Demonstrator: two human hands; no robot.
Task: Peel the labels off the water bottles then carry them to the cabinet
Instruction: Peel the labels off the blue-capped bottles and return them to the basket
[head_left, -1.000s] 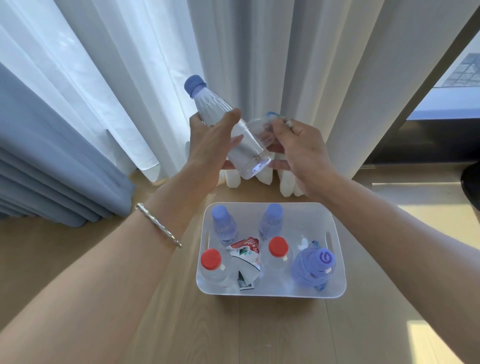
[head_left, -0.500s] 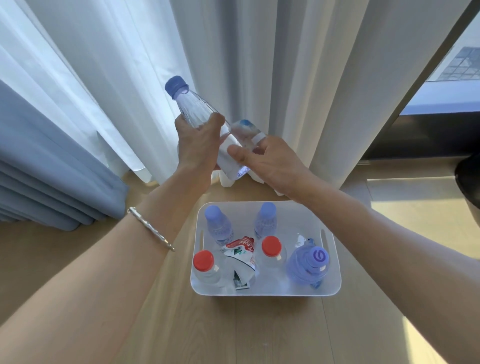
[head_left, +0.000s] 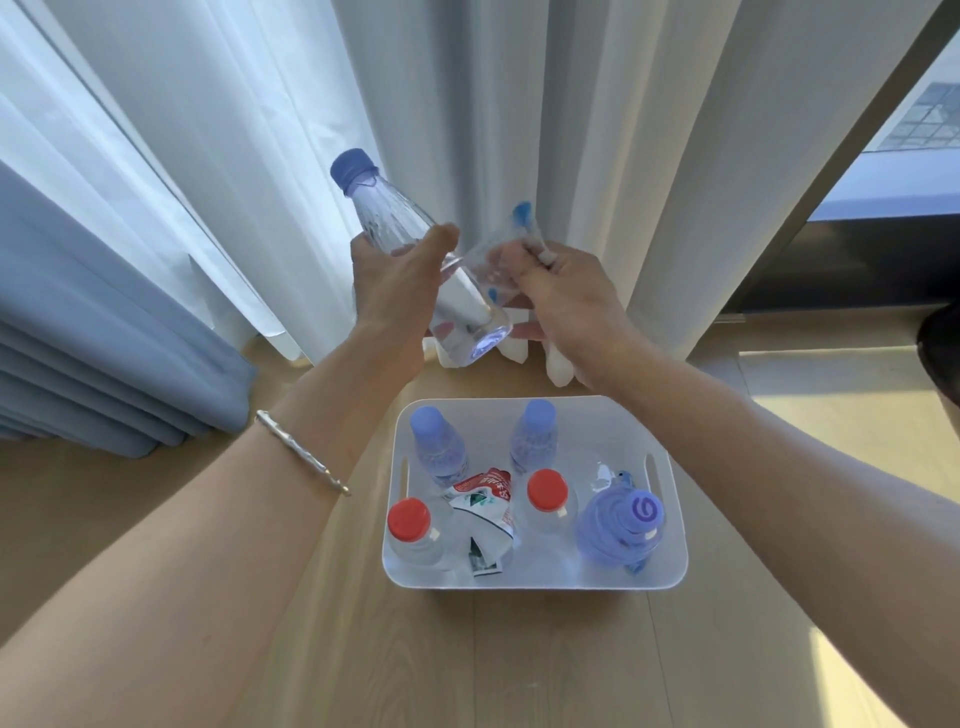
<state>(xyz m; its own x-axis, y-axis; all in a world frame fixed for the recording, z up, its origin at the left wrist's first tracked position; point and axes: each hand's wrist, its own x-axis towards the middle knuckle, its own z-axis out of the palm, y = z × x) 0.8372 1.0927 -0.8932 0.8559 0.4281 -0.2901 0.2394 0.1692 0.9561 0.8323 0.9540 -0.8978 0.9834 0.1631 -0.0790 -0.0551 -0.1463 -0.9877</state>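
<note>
— Why is the blue-capped bottle tilted?
— The left hand wraps its fingers round the middle, steadying it in the air beyond the far edge of the white bin. That lets the right hand, fingers pinched on the clear label, pull sideways (it looks nearly free).
— Next?
— Probably into the bin.

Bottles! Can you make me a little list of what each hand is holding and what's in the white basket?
Left hand: grips a tilted blue-capped bottle, cap up
Right hand: pinches the clear label beside that bottle; cannot tell if it is fully off
White basket: on the wooden floor
Standing inside: two blue-capped bottles, two red-capped bottles, one purple-capped bottle
Loose inside: crumpled red, white and green label
Behind: white curtains
</note>
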